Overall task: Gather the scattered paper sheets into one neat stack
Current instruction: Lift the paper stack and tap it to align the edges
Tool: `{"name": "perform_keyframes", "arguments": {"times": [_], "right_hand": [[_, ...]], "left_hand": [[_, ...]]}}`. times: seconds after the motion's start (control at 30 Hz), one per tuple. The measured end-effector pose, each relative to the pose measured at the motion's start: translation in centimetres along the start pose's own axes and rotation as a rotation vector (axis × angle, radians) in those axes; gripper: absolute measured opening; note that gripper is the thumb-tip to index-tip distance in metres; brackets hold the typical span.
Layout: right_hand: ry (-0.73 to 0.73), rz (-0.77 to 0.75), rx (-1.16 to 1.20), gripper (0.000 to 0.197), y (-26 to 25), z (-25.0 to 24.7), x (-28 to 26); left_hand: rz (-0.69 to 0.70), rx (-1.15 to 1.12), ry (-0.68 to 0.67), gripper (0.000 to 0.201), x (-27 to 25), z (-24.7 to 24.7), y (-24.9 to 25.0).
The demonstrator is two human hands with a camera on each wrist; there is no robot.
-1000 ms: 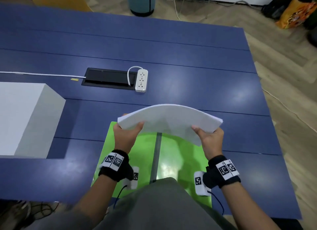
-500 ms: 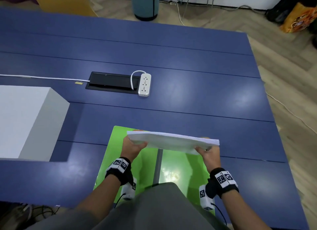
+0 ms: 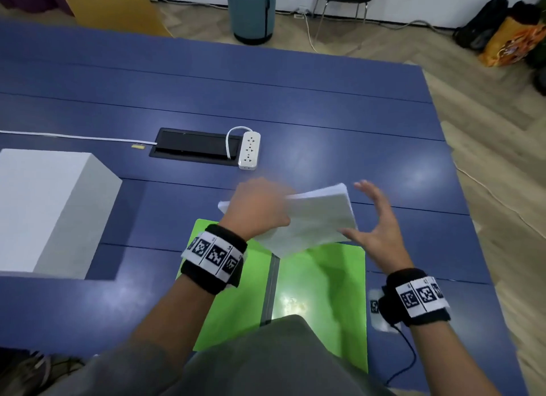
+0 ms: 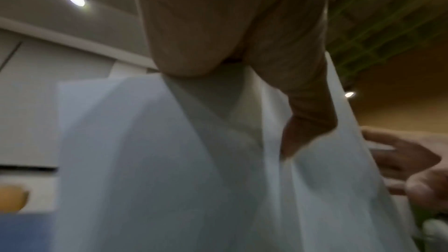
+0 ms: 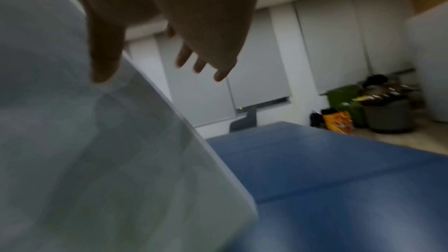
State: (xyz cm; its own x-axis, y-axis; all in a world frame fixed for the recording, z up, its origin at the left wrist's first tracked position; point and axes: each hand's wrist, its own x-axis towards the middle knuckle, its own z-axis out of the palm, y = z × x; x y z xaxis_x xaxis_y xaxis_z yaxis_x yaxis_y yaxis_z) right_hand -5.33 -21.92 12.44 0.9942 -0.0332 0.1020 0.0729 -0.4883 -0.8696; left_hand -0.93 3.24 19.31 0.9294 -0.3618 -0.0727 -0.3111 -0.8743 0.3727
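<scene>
A thick stack of white paper sheets [image 3: 316, 218] is held tilted above the far edge of a green folder [image 3: 319, 292] on the blue table [image 3: 325, 106]. My left hand [image 3: 260, 209] grips the stack's left part, thumb and fingers round it; in the left wrist view the fingers [image 4: 308, 114] press into the sheets [image 4: 169, 170]. My right hand [image 3: 375, 218] hovers beside the stack's right edge, fingers spread, thumb near the near-right corner. In the right wrist view the spread fingers [image 5: 201, 62] stand next to the paper [image 5: 97, 150].
A white box [image 3: 47, 209] stands at the left of the table. A white power strip [image 3: 249, 150] lies beside a black cable hatch [image 3: 192, 146] farther back. A white cable [image 3: 74, 137] runs left. The table's right edge drops to a wooden floor [image 3: 487, 129].
The stack, held flat by both hands, is now tilted and turned. My right hand has let go and spread open beside it; my left hand moved onto the stack and grips it alone.
</scene>
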Motion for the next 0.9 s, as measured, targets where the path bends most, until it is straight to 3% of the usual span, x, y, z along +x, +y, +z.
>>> {"name": "perform_keyframes", "arguments": {"times": [0.07, 0.13, 0.3, 0.43, 0.5, 0.6, 0.73, 0.83, 0.9], "right_hand": [[-0.114, 0.034, 0.079, 0.056, -1.6, 0.8, 0.5], [-0.040, 0.156, 0.287, 0.029, -2.6, 1.7, 0.2], [0.167, 0.169, 0.421, 0.038, -1.6, 2.0, -1.1], [0.240, 0.194, 0.491, 0.027, -1.5, 2.3, -1.6], [0.255, 0.192, 0.509, 0.027, -2.1, 2.9, -1.6], [0.280, 0.189, 0.516, 0.026, -3.2, 3.7, -1.2], [0.312, 0.135, 0.508, 0.027, -4.4, 3.3, -0.5], [0.260, 0.176, 0.464, 0.026, -3.3, 3.6, -0.7], [0.151, 0.292, 0.402, 0.029, -1.5, 4.5, -1.5]], "left_hand": [[0.079, 0.139, -0.016, 0.027, 0.4, -1.2, 2.0], [0.133, 0.172, 0.016, 0.029, 0.3, -1.9, 3.0], [-0.094, -0.236, 0.134, 0.031, -1.4, -1.6, -1.1], [-0.134, -0.936, 0.167, 0.038, -2.7, 1.2, -3.3], [-0.216, -1.133, 0.216, 0.038, -2.8, 2.9, -2.7], [-0.301, -1.229, 0.340, 0.029, -2.4, 4.4, -1.4], [-0.225, -1.244, 0.504, 0.029, -1.6, 3.2, -0.1], [-0.273, -1.237, 0.493, 0.032, -1.7, 4.3, -0.9], [-0.371, -1.203, 0.384, 0.039, -2.2, 6.6, -2.1]]}}
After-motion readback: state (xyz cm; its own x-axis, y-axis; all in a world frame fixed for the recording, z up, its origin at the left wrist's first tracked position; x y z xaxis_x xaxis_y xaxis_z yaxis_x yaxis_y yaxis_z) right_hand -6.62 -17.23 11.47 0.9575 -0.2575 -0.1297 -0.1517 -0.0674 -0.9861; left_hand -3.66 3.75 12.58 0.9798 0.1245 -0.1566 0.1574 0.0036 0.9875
